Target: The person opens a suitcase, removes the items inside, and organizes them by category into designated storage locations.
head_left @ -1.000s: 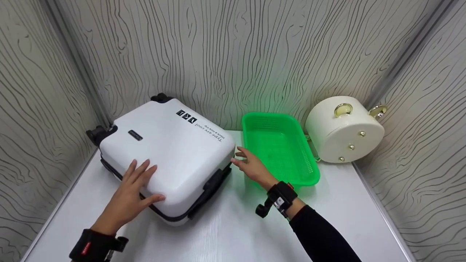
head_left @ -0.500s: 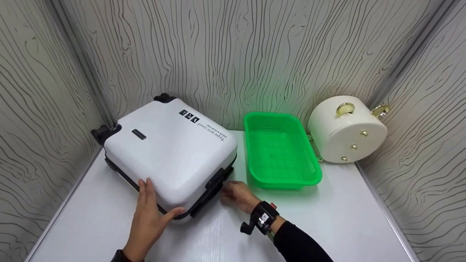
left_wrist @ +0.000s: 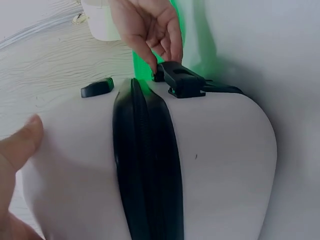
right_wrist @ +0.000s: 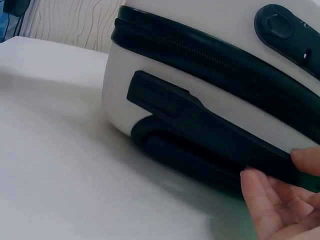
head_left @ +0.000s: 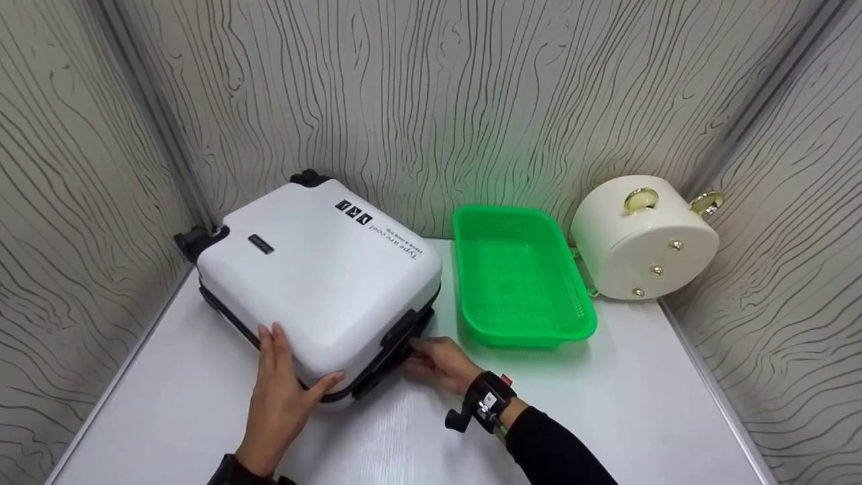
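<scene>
A white hard-shell suitcase (head_left: 323, 269) lies flat on the table, black zipper band around its side and wheels toward the back left. My left hand (head_left: 277, 394) rests against its near corner, fingers straight along one side and thumb on the other. In the left wrist view its thumb (left_wrist: 25, 142) spreads over the white shell. At the suitcase's right-hand end, my right hand (head_left: 444, 364) pinches the black pull handle (right_wrist: 215, 132). In the right wrist view the thumb lies above the bar and the fingertips (right_wrist: 254, 180) are below it.
Close to the right of the suitcase stands a green plastic basket (head_left: 525, 330). Behind it to the right, a cream round case (head_left: 626, 236) with gold rings and studs lies tipped over by the wall. Wood-grain panels (head_left: 404, 101) enclose the white table (head_left: 626, 404).
My right hand has come down from the suitcase's right corner to the handle and now pinches it. My left hand has slid right, toward the near corner.
</scene>
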### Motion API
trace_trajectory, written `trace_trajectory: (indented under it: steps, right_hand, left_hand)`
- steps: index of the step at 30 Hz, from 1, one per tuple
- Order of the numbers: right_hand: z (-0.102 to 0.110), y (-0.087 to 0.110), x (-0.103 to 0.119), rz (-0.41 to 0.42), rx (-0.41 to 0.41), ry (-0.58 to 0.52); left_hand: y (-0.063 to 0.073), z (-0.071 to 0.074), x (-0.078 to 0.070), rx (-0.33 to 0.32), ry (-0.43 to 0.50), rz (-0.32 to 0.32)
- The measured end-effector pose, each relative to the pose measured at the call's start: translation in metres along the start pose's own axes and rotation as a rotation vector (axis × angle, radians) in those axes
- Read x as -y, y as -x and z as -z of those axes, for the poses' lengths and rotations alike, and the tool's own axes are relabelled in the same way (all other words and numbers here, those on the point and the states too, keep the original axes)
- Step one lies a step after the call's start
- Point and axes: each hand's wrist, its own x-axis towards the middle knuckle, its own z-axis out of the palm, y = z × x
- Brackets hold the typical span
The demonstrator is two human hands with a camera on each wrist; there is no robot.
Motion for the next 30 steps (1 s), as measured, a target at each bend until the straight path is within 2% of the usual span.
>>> trace_trajectory:
  steps: [4, 8, 13, 22, 26, 30]
  right_hand:
    - [0.005, 0.009, -0.003, 0.001, 0.013, -0.001]
    - [0.006, 0.022, -0.008, 0.000, 0.013, -0.042]
    - [0.001, 0.038, -0.017, -0.006, 0.004, -0.105]
    - [-0.022, 0.058, -0.035, -0.019, -0.029, -0.194]
    - [-0.034, 0.061, -0.044, -0.006, -0.045, -0.220]
    - [-0.041, 0.062, -0.049, 0.000, -0.055, -0.207]
  left_hand:
    - [-0.003, 0.004, 0.003, 0.061, 0.027, 0.010]
    - [-0.010, 0.012, 0.007, 0.166, 0.053, 0.038]
    - [-0.021, 0.025, 0.019, 0.266, 0.092, 0.017]
    - [-0.048, 0.043, 0.049, 0.353, 0.143, -0.099]
    - [-0.059, 0.051, 0.059, 0.398, 0.193, -0.111]
    - [-0.064, 0.055, 0.068, 0.394, 0.197, -0.105]
